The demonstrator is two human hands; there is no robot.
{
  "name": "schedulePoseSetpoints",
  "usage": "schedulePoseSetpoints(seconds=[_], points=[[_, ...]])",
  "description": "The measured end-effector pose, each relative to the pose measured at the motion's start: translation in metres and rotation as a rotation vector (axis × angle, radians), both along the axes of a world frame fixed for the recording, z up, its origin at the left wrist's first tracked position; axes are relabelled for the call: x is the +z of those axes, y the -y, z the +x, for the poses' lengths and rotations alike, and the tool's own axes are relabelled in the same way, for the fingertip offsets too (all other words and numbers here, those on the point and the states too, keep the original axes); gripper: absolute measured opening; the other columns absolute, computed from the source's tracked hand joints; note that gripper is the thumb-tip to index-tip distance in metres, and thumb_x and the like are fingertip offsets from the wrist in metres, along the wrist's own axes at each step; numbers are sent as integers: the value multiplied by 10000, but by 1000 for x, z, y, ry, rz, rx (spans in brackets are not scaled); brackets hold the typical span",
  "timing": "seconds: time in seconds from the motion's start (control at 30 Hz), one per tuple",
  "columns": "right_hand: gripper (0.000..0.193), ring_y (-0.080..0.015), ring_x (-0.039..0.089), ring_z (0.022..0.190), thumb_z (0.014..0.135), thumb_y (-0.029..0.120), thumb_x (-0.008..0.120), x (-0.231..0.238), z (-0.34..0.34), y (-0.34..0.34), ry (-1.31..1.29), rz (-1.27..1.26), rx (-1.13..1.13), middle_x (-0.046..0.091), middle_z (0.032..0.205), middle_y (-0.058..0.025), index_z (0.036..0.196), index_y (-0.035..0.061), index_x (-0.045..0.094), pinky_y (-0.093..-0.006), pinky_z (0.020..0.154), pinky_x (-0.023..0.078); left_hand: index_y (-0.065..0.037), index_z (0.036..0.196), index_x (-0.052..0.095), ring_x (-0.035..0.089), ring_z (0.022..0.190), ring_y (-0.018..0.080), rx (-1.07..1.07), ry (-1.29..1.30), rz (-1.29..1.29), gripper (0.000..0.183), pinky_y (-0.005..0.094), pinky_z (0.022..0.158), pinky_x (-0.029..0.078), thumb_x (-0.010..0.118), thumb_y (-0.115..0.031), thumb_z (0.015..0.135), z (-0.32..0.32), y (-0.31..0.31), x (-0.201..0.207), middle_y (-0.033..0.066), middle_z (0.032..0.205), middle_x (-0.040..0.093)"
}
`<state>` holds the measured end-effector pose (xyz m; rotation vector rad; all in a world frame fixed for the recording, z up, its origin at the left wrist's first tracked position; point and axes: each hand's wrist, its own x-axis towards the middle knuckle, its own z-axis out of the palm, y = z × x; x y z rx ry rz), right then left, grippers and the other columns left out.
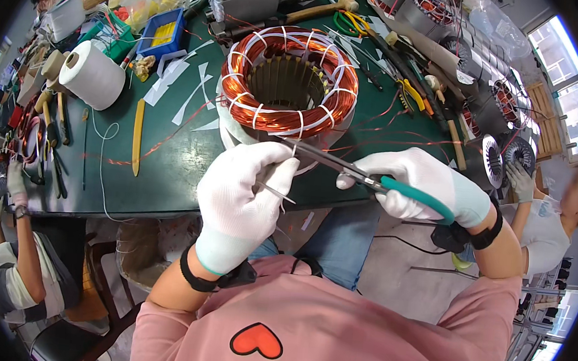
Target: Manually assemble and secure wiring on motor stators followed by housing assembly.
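A motor stator (340,96) stands at the table's near edge, its ring of copper windings bound with white lacing all round. My gloved left hand (238,183) is closed just in front of it, pinching a thin white strip (276,193) whose loose end pokes out below the fingers. In my gloved right hand (414,180) is a pair of scissors (418,197) with green handles. Their long blades reach leftward to the strip above my left fingers, close under the windings. Whether the blades touch the strip I cannot tell.
On the left of the green table (112,187) are a white thread spool (93,75), a yellow flat stick (137,138) and a blue bin (161,33). Loose copper wires trail both ways. Pliers (411,95) and a mallet (309,11) lie behind. Other people work at both sides.
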<state>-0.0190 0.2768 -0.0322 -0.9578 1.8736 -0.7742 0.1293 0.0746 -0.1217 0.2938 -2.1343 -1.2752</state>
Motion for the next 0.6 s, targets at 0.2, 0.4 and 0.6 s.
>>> schedulePoseSetpoints(seconds=[0.2, 0.4, 0.6], points=[[471, -94, 660, 708, 844, 168, 790, -4, -6, 14, -9, -34, 30, 734, 815, -83, 1266, 5, 657, -278, 691, 542, -110, 938, 730, 595, 665, 254, 25, -79, -178, 123, 352, 628, 487, 791, -101, 831, -5, 3, -8, 55, 738, 623], [600, -170, 736, 869, 715, 328, 871, -27, -8, -10, -189, -199, 190, 758, 972, -76, 1251, 110, 713, -298, 765, 552, -101, 911, 707, 578, 665, 275, -104, -77, -467, 105, 385, 637, 479, 763, -103, 822, 21, 9, -1, 31, 711, 593], [605, -384, 627, 1002, 740, 248, 755, -64, -79, -65, -1007, 70, 27, 637, 984, -173, 1326, 163, 631, -446, 903, 516, -16, 966, 587, 604, 638, 192, -123, 183, 98, 19, 287, 637, 492, 568, -19, 962, 53, 27, -7, 92, 735, 597]])
